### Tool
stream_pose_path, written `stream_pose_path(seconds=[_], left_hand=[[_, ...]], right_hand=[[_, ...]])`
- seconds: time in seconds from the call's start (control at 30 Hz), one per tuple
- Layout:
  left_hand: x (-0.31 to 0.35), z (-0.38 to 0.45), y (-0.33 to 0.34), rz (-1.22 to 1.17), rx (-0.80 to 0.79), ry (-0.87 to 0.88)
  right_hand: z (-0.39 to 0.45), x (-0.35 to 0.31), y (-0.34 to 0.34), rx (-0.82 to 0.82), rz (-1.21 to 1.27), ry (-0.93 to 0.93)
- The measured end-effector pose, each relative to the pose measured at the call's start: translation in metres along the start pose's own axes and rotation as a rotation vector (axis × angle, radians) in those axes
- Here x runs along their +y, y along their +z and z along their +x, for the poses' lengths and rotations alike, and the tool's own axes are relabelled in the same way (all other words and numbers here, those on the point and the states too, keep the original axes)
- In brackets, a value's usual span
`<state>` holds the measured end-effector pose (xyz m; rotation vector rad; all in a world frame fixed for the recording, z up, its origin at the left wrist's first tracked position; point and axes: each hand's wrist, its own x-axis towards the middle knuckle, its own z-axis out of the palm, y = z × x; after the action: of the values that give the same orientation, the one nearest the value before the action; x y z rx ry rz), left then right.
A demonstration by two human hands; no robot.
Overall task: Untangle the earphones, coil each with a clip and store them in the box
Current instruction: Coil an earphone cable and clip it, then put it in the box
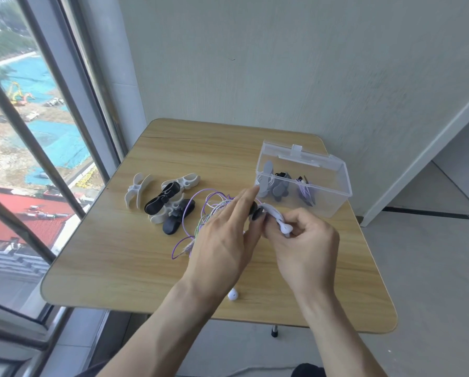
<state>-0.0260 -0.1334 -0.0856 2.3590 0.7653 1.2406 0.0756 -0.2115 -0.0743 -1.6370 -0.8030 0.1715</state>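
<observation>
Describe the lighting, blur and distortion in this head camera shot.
Head view: soft daylight from the window, faint shadows, no harsh glare on the table; wide-angle bending curves the window frames; the left hand and right hand look slightly soft, the clear box fairly sharp.

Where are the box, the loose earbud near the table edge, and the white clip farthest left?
box (333, 198), head view, front wall
earbud (232, 294), head view, its body
white clip (136, 192), head view, its middle

Head-worn view, forward and down, close above the table (135, 268).
</observation>
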Motion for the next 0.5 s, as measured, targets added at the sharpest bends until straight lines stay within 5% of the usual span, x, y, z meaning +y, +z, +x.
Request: stream_pose_path(seconds=[0.2, 0.5], left_hand=[[0.005, -0.002, 0.005, 0.051, 0.069, -0.055], [0.012, -0.005, 0.011, -0.093, 0.151, -0.205]], right_hand=[[-0.002, -0.003, 0.005, 0.038, 0.196, 0.122], [-0.008, -0.001, 0.013, 0.080, 0.292, 0.063]])
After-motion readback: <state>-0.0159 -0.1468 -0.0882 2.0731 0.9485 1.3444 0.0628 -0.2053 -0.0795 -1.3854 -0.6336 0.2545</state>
